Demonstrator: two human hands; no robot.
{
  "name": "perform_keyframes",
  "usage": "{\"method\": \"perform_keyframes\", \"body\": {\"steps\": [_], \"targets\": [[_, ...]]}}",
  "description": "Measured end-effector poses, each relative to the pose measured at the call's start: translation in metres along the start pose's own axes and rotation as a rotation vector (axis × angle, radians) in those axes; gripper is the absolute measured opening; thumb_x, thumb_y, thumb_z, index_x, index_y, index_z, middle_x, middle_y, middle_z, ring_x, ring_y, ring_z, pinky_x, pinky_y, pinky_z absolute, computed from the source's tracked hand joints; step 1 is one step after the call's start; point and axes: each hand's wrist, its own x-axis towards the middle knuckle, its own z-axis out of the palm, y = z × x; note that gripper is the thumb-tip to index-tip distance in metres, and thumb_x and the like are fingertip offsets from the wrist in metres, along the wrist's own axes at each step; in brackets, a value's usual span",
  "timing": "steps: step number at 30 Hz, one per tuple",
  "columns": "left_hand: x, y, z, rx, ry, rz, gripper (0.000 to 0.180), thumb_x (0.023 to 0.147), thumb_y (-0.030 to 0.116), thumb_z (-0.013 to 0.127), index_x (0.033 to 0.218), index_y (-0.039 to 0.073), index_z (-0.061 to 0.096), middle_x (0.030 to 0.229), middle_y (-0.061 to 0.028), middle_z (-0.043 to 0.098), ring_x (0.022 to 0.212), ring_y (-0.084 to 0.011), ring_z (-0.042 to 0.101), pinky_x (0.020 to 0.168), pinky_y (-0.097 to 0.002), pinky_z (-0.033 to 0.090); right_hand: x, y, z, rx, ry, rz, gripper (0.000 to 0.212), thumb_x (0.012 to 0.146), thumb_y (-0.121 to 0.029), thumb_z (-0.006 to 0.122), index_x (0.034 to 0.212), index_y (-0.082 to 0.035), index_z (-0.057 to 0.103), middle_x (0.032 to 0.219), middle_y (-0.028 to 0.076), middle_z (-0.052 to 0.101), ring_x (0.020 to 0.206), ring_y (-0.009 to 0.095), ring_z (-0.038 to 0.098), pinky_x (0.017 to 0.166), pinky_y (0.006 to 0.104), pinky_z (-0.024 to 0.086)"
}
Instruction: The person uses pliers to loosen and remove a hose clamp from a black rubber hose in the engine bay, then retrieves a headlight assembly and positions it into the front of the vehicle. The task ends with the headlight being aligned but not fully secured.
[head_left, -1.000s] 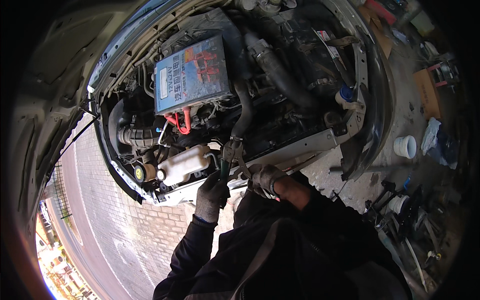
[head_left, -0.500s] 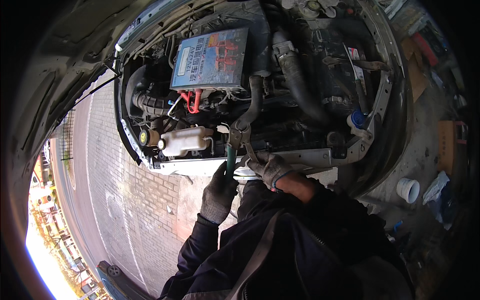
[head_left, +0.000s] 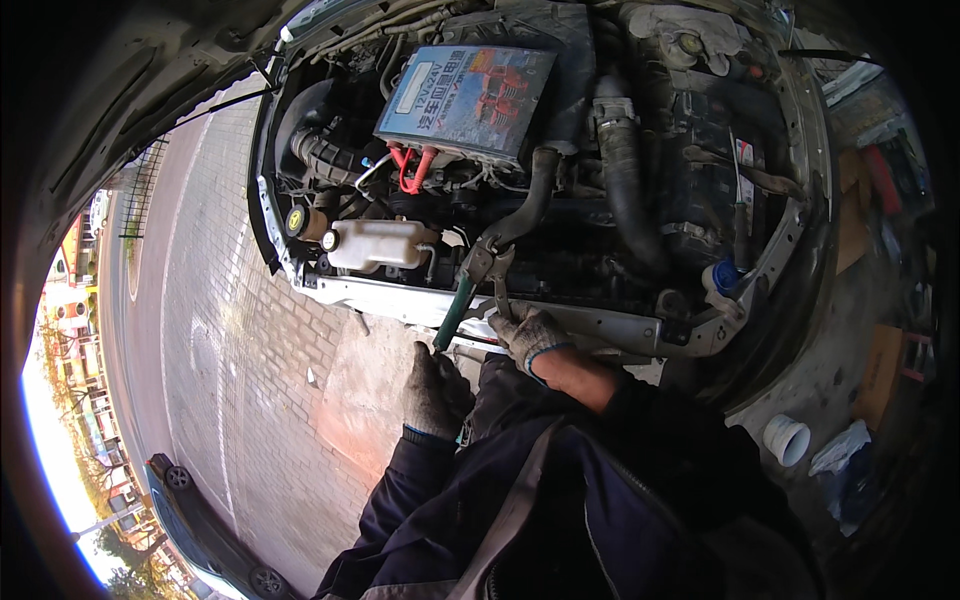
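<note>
A pair of large pliers (head_left: 483, 264) with a green-sleeved handle (head_left: 455, 315) sits at the lower end of a dark curved hose (head_left: 530, 200), its jaws at or around that end. My right hand (head_left: 530, 336), in a grey knit glove, is closed on the bare metal handle. My gloved left hand (head_left: 437, 395) is curled just below the green handle's tip, fingers drawn in. Whether it touches the tip cannot be made out, and its palm side is hidden. A small teal bit shows below that hand.
A blue boxed power unit (head_left: 465, 103) with red cables (head_left: 415, 172) lies on the engine. Left of the pliers is a whitish reservoir (head_left: 378, 245). The silver front crossmember (head_left: 390, 300) runs before me. A screwdriver-like tool (head_left: 741, 205) rests on the right; a white bucket (head_left: 787, 440) stands on the floor.
My left hand has slid down off the green handle, which has swung outward to the left. My right hand keeps its hold. The whole view has shifted slightly.
</note>
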Motion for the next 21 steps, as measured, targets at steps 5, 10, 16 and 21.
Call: {"method": "perform_keyframes", "body": {"steps": [5,10,16,21], "targets": [[0.001,0.008,-0.005,-0.422,0.013,-0.109,0.047,0.118,0.047,0.052,0.106,0.004,0.066,0.074,-0.0042,0.067,0.064,-0.0171,0.066,0.061,-0.0324,0.052,0.016,-0.008,0.002,0.006,-0.014,0.006,0.037,0.108,-0.037,0.07,0.126,-0.005,0.075,0.107,0.016,0.081,0.099,0.029,0.076,0.088,0.0416,0.057],[0.019,0.015,-0.008,-0.742,-0.041,-0.293,0.049,0.118,0.048,0.051,0.092,0.009,0.062,0.064,-0.0034,0.056,0.055,-0.0145,0.055,0.051,-0.0342,0.045,0.011,-0.022,0.001,-0.034,0.036,-0.121,0.039,0.106,-0.039,0.071,0.124,-0.005,0.074,0.106,0.019,0.08,0.101,0.034,0.076,0.089,0.0441,0.057],[0.016,0.02,0.008,-0.794,0.007,-0.336,0.046,0.118,0.044,0.052,0.096,0.005,0.06,0.067,-0.0024,0.058,0.057,-0.0121,0.053,0.054,-0.0314,0.046,0.001,-0.036,-0.007,-0.133,0.099,-0.159,0.041,0.105,-0.04,0.071,0.125,-0.004,0.074,0.108,0.02,0.08,0.102,0.035,0.077,0.091,0.0438,0.058],[0.01,0.016,0.015,-0.696,0.049,-0.266,0.046,0.119,0.043,0.051,0.095,0.005,0.059,0.065,-0.0026,0.056,0.054,-0.0125,0.052,0.053,-0.0323,0.045,0.0,-0.028,-0.007,-0.127,0.099,-0.148,0.041,0.105,-0.039,0.072,0.126,-0.003,0.074,0.111,0.021,0.079,0.102,0.035,0.076,0.09,0.044,0.057]]}}
